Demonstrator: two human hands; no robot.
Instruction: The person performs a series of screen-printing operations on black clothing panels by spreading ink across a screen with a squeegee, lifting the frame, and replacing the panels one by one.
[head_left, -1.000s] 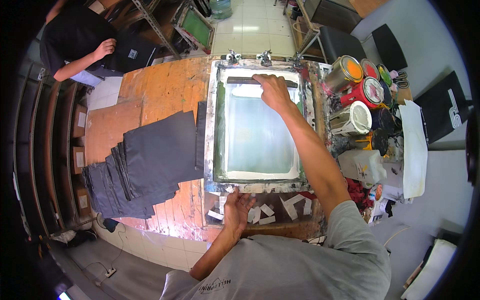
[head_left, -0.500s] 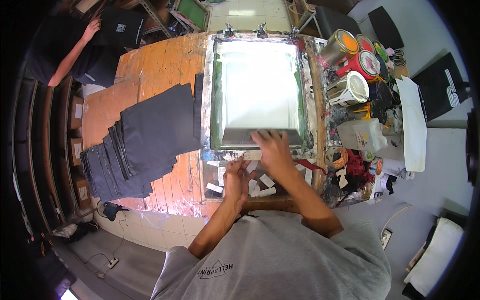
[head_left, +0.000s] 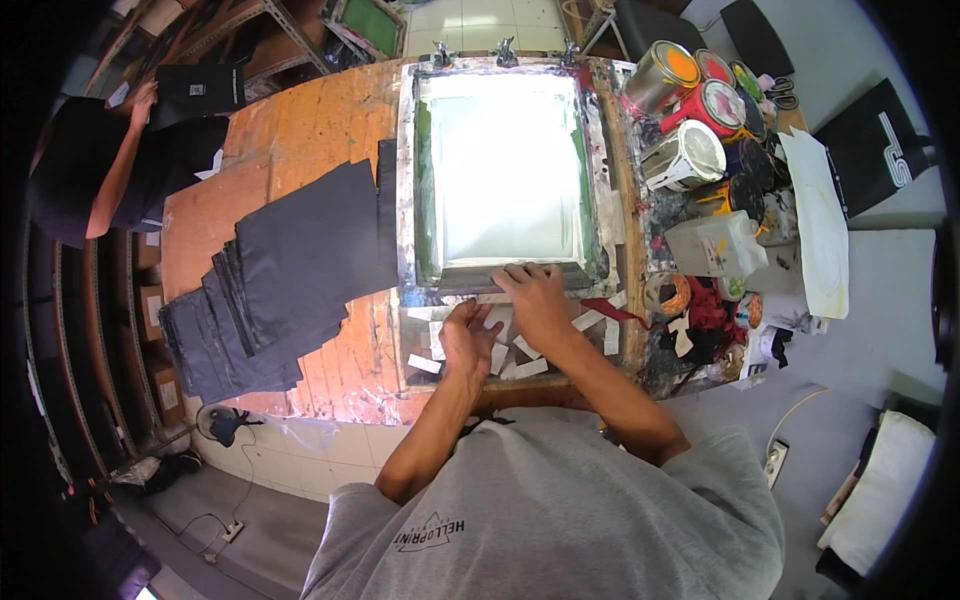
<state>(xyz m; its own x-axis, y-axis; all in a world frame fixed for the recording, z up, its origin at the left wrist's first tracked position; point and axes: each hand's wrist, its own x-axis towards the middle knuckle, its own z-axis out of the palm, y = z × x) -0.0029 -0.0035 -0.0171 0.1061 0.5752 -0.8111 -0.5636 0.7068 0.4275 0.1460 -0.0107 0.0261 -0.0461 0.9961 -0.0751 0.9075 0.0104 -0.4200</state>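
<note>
A screen-printing frame lies on the table in front of me, its bright mesh bordered with green and white smears. My right hand is closed over a wide dark squeegee, which lies across the near end of the mesh. At the frame's near edge is my left hand, its fingertips against the rim and its fingers partly apart. White tape pieces are scattered around that hand. Overlapping dark flat sheets fan out to the left of the frame.
Paint cans, a white tub and a translucent jug crowd the right side. Clamps stand at the frame's far edge. At far left, another person holds a dark sheet beside shelves.
The squeegee and my right hand have come slightly nearer, to the frame's near end. My left hand's fingers have shifted and spread a little. The other person has moved, and the view has shifted.
</note>
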